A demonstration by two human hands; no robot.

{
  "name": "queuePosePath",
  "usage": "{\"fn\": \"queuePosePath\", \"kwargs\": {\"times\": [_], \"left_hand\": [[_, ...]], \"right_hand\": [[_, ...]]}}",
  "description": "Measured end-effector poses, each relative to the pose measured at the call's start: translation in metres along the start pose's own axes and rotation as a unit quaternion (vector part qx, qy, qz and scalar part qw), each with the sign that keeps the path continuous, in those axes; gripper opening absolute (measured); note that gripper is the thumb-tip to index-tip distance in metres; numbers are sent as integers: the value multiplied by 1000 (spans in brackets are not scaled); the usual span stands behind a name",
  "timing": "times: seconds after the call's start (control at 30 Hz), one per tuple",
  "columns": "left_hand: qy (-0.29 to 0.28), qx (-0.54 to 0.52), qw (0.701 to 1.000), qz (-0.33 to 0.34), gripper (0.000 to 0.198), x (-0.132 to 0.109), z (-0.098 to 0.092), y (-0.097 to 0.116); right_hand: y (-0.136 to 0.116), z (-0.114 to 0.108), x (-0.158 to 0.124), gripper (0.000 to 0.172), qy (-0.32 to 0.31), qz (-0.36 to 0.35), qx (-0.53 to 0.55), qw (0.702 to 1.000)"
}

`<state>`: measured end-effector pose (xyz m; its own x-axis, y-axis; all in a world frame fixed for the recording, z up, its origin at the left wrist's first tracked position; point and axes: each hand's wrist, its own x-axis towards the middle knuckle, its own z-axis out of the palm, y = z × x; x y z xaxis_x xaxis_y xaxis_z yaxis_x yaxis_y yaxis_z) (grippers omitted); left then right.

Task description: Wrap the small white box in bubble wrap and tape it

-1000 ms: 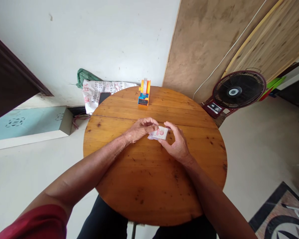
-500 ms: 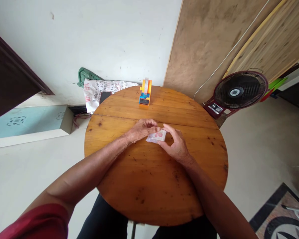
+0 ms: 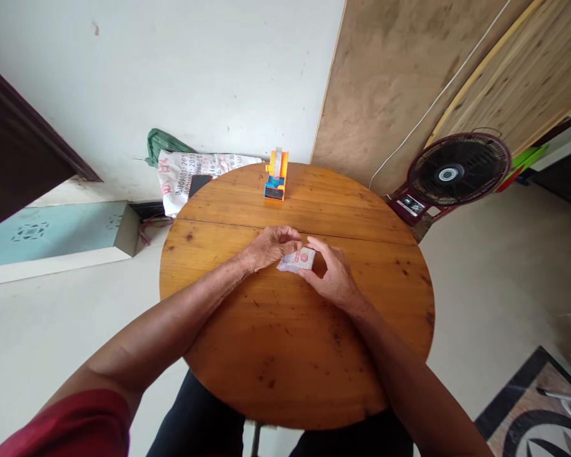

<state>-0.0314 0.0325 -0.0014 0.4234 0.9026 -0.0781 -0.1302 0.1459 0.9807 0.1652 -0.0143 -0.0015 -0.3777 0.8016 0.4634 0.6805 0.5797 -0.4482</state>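
Observation:
A small white packet (image 3: 305,257) with red round print, partly in clear crinkled plastic, is between my hands over the middle of the wooden table. My right hand (image 3: 334,274) grips its right side, thumb at the near edge and fingers at the far edge. With fingers curled, my left hand (image 3: 275,245) has its thumb and fingertips at the packet's far left edge. What exactly lies between the left fingertips is hidden. The loose plastic sticks out toward the left, below my left fingers.
An orange and blue tape dispenser (image 3: 276,176) stands at the far edge of the round table (image 3: 285,355). Beyond the table's left rim lies a printed white sack (image 3: 174,184). A dark red fan (image 3: 450,174) is on the right, near a wood panel.
Both hands keep nearly the same pose on the packet. The left thumb has shifted slightly left, showing a little more of the print. The whole view has moved slightly.

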Motion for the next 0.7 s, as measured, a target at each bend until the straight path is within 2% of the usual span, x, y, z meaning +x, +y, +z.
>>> {"fn": "queuePosePath", "kwargs": {"times": [0.07, 0.2, 0.33, 0.7], "left_hand": [[14, 24, 1000, 9, 46, 0, -1, 1], [76, 24, 996, 40, 45, 3, -4, 0], [104, 5, 994, 45, 42, 6, -6, -2], [37, 44, 998, 24, 41, 1, -4, 2]], "right_hand": [[-2, -4, 1, 65, -30, 20, 10, 999], [-10, -17, 3, 72, -90, 70, 41, 993], [-13, -27, 4, 75, -106, 125, 65, 984], [-6, -14, 5, 76, -129, 135, 49, 981]]}}
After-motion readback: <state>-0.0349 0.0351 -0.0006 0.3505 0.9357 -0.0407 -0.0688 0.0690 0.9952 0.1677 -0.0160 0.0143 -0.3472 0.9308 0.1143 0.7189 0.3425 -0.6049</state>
